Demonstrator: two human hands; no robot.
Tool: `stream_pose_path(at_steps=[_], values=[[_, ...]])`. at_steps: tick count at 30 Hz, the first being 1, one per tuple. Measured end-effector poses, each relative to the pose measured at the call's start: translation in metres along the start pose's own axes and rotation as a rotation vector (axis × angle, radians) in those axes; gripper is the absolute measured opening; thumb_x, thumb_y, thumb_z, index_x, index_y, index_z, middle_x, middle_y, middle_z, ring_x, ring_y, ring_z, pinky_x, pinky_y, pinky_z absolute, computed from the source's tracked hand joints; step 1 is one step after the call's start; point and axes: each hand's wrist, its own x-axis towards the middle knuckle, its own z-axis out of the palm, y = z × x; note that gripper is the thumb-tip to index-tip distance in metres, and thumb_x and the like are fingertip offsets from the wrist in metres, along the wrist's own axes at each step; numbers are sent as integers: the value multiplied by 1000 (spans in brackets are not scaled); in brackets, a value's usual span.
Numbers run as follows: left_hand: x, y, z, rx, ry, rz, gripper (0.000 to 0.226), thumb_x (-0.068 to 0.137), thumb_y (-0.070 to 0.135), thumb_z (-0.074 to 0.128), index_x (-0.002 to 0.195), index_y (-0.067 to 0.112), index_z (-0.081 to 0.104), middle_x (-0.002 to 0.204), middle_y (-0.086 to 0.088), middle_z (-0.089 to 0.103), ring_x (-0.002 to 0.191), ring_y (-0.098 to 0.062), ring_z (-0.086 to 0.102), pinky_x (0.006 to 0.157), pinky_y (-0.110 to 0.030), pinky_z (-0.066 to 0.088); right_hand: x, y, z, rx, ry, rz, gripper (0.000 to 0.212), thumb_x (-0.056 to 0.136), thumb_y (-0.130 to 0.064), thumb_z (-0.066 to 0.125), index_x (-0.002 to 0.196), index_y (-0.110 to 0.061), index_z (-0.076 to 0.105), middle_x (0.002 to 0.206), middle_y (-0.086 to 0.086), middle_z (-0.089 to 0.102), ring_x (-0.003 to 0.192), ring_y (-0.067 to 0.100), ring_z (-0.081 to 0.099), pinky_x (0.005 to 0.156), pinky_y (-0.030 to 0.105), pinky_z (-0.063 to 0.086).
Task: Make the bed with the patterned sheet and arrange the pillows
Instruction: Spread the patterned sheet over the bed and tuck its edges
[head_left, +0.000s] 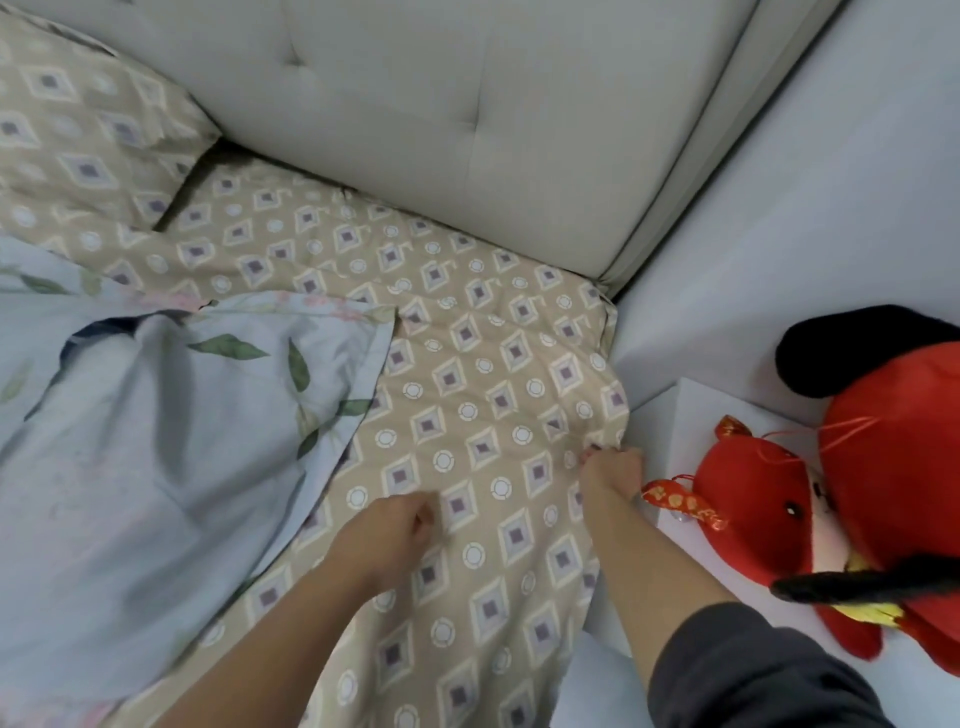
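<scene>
A beige patterned sheet (457, 364) with diamonds and circles covers the mattress up to the padded headboard. My right hand (610, 470) pinches the sheet's right edge at the side of the bed. My left hand (400, 525) rests on the sheet with its fingers curled, a little left of the right hand; whether it grips cloth is unclear. A pillow (88, 124) in the same pattern leans at the top left against the headboard.
A pale blue floral duvet (130, 441) lies bunched over the left of the bed. The cream tufted headboard (441, 104) spans the back. Two red plush toys (883, 493) sit on a white bedside surface (696, 410) at the right, by the wall.
</scene>
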Motion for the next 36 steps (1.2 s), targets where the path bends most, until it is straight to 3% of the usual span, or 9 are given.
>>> stream_pose_path(at_steps=[5,8,10,13,19,22,24,30,36], values=[[-9,-21,3,-36,3,-44,27,93,22,43,115,23,60,117,5,62,105,-15,59,88,-30,48,-8,7,0,22,-127,47,59,90,-11,57,143,-14,31,135,18,50,113,37,56,89,42,47],[-8,-22,3,-52,23,-56,26,93,20,42,112,22,60,117,5,61,105,-14,58,85,-28,47,-4,14,3,145,-342,104,34,89,-22,62,120,-17,50,96,4,61,76,19,58,63,33,53],[-4,-14,1,-57,22,-62,26,93,18,41,111,21,60,115,4,62,102,-15,59,84,-29,49,-5,22,5,107,-291,1,26,89,-23,62,113,-13,61,91,2,63,73,15,56,59,26,44],[4,4,-8,-75,50,-81,28,91,18,40,110,21,60,112,3,63,100,-16,60,86,-33,50,-15,23,6,69,-128,-181,12,90,-18,57,99,-18,64,107,6,64,89,22,62,72,30,50],[24,48,-38,-71,38,42,27,92,19,42,113,20,59,109,3,64,100,-17,60,87,-32,49,19,-37,13,-211,-145,-362,69,85,-18,56,146,-29,25,146,3,42,132,28,42,107,48,37],[33,46,-47,-117,36,-6,25,93,20,44,111,19,61,107,3,64,98,-17,61,88,-33,50,29,-60,9,-733,-81,-421,37,88,-33,54,124,-25,55,124,7,56,119,29,50,99,42,37],[40,45,-52,-290,54,-99,18,92,19,47,101,18,63,104,0,66,95,-20,63,87,-33,51,14,-65,7,-748,-57,-594,16,88,-27,54,99,-23,64,108,4,58,110,26,51,96,40,35],[48,70,-93,-914,-34,-485,39,89,45,56,110,13,52,105,-7,62,88,-23,64,69,-33,53,-106,-44,-10,-513,-554,-1001,10,91,-28,51,88,-20,57,91,-6,56,89,12,40,91,34,36],[48,43,-119,-910,-15,-688,5,90,3,54,86,0,55,79,-17,60,67,-25,58,65,-40,56,-142,-37,-8,-516,-813,-1162,16,86,-36,45,88,-22,54,89,-5,60,86,16,50,92,35,40]])
